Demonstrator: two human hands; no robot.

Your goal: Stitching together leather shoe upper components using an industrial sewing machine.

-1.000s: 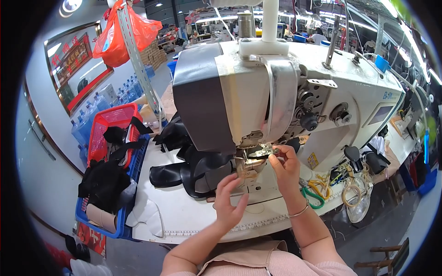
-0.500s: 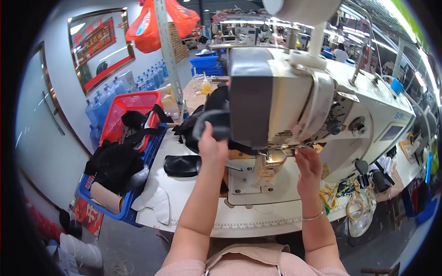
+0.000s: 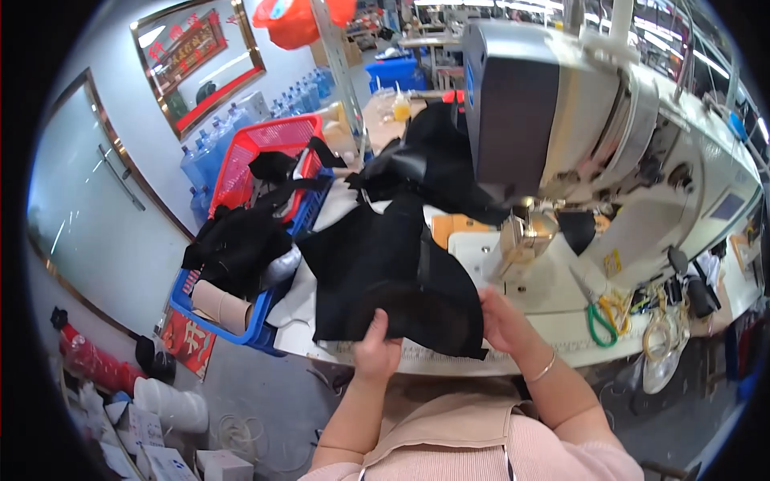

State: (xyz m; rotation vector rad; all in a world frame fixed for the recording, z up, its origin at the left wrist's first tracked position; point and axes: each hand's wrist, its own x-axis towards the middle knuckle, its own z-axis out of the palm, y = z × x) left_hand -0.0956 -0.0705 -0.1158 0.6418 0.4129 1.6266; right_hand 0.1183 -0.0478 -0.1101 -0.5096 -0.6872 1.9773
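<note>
A piece of black fabric [image 3: 393, 280] spreads over the front of the sewing table, held at its near edge by both hands. My left hand [image 3: 378, 346] grips that edge from below, thumb on top. At the right corner of the fabric, my right hand [image 3: 501, 319] pinches the edge between thumb and fingers. Just beyond, the white sewing machine [image 3: 593, 120] stands with its metal post bed [image 3: 529, 232] apart from my hands. More black fabric [image 3: 437, 156] lies behind, left of the machine head.
Left of the table, a red basket [image 3: 228, 164] and a blue basket [image 3: 180, 309] hold black pieces and a cardboard roll [image 3: 220, 305]. Green-handled scissors [image 3: 600, 325] lie on the right near yellow scissors and tape rolls [image 3: 658, 341]. A metal post [image 3: 345, 80] rises behind the baskets.
Both hands have come back from the machine toward the table's front edge. The black fabric is now spread between them. The head view has shifted, so the machine sits further right.
</note>
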